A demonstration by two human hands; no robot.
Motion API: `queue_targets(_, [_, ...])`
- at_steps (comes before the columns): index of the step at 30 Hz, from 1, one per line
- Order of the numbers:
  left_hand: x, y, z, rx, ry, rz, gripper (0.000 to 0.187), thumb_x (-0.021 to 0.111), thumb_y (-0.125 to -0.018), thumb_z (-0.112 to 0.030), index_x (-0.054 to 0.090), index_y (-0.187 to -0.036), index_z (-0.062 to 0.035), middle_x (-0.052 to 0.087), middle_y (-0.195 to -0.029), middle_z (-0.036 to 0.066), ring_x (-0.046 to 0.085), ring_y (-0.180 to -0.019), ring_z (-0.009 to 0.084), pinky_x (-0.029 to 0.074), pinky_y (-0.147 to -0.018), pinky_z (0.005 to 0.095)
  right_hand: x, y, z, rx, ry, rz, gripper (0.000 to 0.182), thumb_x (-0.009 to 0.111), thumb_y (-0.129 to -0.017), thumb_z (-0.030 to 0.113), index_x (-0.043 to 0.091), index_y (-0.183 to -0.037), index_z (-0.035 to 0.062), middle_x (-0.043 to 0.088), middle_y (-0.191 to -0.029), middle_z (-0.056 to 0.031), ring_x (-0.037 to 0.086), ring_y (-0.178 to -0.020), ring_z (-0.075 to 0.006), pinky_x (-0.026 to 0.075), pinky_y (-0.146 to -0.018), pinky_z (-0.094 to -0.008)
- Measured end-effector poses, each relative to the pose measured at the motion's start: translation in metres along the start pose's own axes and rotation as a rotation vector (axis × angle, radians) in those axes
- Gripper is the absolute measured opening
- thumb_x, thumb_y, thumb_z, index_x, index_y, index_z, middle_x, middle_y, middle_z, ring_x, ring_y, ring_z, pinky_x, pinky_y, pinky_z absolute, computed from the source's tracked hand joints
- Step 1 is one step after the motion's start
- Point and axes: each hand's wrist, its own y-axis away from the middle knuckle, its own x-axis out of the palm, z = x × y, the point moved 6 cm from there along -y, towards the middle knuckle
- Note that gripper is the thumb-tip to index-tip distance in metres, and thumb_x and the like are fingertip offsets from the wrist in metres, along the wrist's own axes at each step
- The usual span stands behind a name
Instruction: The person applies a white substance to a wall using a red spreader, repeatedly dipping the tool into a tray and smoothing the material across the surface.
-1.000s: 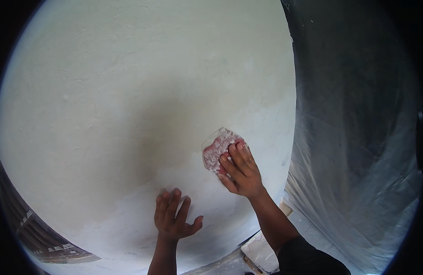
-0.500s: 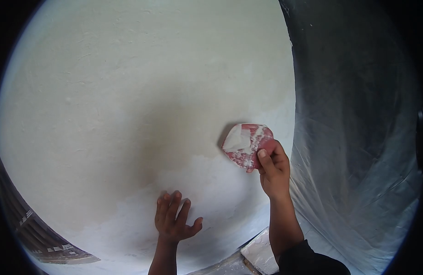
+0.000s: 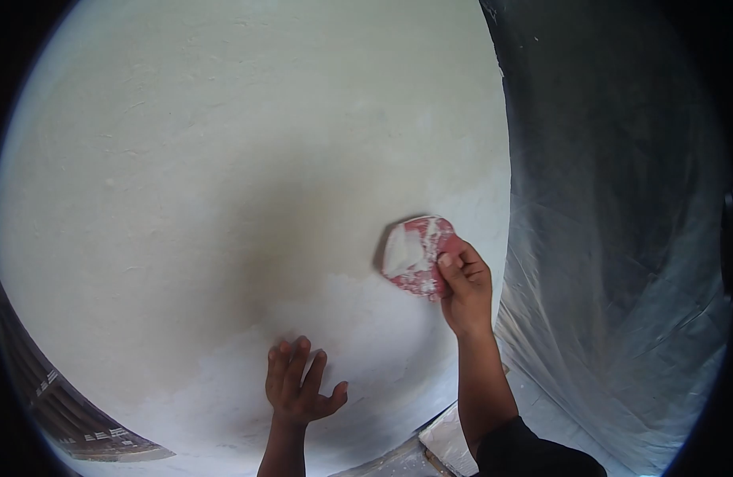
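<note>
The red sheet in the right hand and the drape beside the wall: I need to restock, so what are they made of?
Red folded sheet: likely sandpaper, matte, caked with white dust. Translucent drape: seemingly thin plastic film, glossy, creased. Right hand grips the sheet.

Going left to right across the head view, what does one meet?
Dark slatted structure at the lower left edge → white wall → left hand flat on the wall → red sandpaper → right hand gripping it → plastic sheeting.

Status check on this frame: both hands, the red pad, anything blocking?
Left hand flat on the white wall, fingers spread. Right hand gripping red sanding pad, dusted white, lifted at the wall. Plastic sheeting hangs right; nothing blocking.
</note>
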Motion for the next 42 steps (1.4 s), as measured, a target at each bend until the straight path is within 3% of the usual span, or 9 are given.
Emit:
queue_targets(10, [-0.002,-0.002,0.001,-0.02,-0.027,-0.015,0.046,0.057,-0.081,-0.046,0.069,-0.101,-0.0064,0.06,-0.125,0.017,0.044,-0.131,0.0366,0.034,-0.108,0.0508,-0.043,0.018,0.006,-0.151,-0.084,-0.187,0.019,0.061,-0.092,0.008,0.058,-0.107,-0.0032,0.063,-0.091,-0.0061,0.058,-0.069,-0.0106,0.049,-0.057,-0.0252])
queue_targets(12, [-0.001,-0.002,0.001,-0.018,-0.026,-0.012,0.046,0.056,-0.081,-0.046,0.069,-0.1,-0.0064,0.059,-0.125,0.017,0.044,-0.131,0.0365,0.034,-0.108,0.0507,-0.013,0.041,0.03,-0.624,0.516,-0.289,0.024,0.056,-0.092,0.003,0.057,-0.115,-0.0056,0.066,-0.103,-0.0112,0.065,-0.084,-0.0177,0.054,-0.07,-0.0272])
queue_targets(15, [0.001,0.0,-0.001,-0.001,-0.001,-0.001,0.046,0.054,-0.083,-0.044,0.066,-0.102,-0.0043,0.056,-0.129,0.02,0.04,-0.133,0.0403,0.031,-0.109,0.0541,0.043,0.052,0.042,-1.052,1.317,-0.06,0.042,0.054,-0.081,-0.008,0.055,-0.123,-0.0088,0.059,-0.122,-0.0245,0.058,-0.116,-0.0377,0.049,-0.097,-0.0414])
queue_targets(17, [0.001,-0.001,-0.001,-0.006,-0.005,-0.001,0.046,0.054,-0.083,-0.044,0.066,-0.103,-0.0044,0.055,-0.13,0.02,0.039,-0.134,0.0408,0.031,-0.109,0.0544,0.056,0.045,0.024,-0.94,1.409,-0.014,0.047,0.055,-0.076,-0.009,0.055,-0.122,-0.0095,0.058,-0.123,-0.0261,0.055,-0.118,-0.0406,0.043,-0.104,-0.0454])
queue_targets(24, [0.004,-0.002,0.001,0.038,0.043,0.026,0.046,0.053,-0.084,-0.044,0.066,-0.103,-0.0046,0.054,-0.131,0.02,0.037,-0.134,0.0427,0.029,-0.11,0.0553,0.072,0.039,0.005,-0.942,1.778,0.086,0.045,0.058,-0.08,0.004,0.057,-0.124,-0.0058,0.06,-0.121,-0.0254,0.062,-0.108,-0.039,0.057,-0.065,-0.0307])
queue_targets(28, [0.001,-0.009,0.002,0.042,0.075,-0.007,0.046,0.053,-0.085,-0.045,0.066,-0.104,-0.0055,0.055,-0.13,0.018,0.039,-0.134,0.04,0.029,-0.111,0.0537,0.074,0.042,0.002,-0.947,1.869,0.109,0.045,0.057,-0.08,0.005,0.057,-0.124,-0.0054,0.058,-0.124,-0.0258,0.063,-0.107,-0.0375,0.057,-0.059,-0.0283])
queue_targets(36, [0.003,-0.007,0.002,0.046,0.077,-0.01,0.043,0.052,-0.086,-0.041,0.064,-0.104,-0.0044,0.054,-0.131,0.019,0.04,-0.132,0.0427,0.028,-0.11,0.0554,0.05,0.124,0.028,-0.651,1.355,0.249,0.048,0.06,-0.072,-0.007,0.06,-0.12,-0.0016,0.062,-0.119,-0.0201,0.065,-0.1,-0.0363,0.056,-0.076,-0.0317])
queue_targets(39, [0.002,-0.005,0.001,0.042,0.085,-0.021,0.042,0.052,-0.086,-0.041,0.065,-0.103,-0.0043,0.054,-0.131,0.018,0.04,-0.133,0.0418,0.029,-0.11,0.055,0.016,0.103,0.04,-0.427,0.636,-0.117,0.029,0.057,-0.088,-0.004,0.052,-0.117,-0.0023,0.065,-0.102,-0.0128,0.063,-0.087,-0.0167,0.051,-0.077,-0.0277])
queue_targets(42, [0.002,-0.004,0.0,0.025,0.079,-0.004,0.042,0.053,-0.085,-0.041,0.065,-0.102,-0.0044,0.055,-0.131,0.018,0.041,-0.132,0.0413,0.029,-0.11,0.0548,0.029,0.056,0.031,-0.135,0.182,-0.066,0.03,0.061,-0.09,0.001,0.05,-0.118,-0.0025,0.063,-0.096,-0.0066,0.057,-0.083,-0.009,0.046,-0.073,-0.0226])
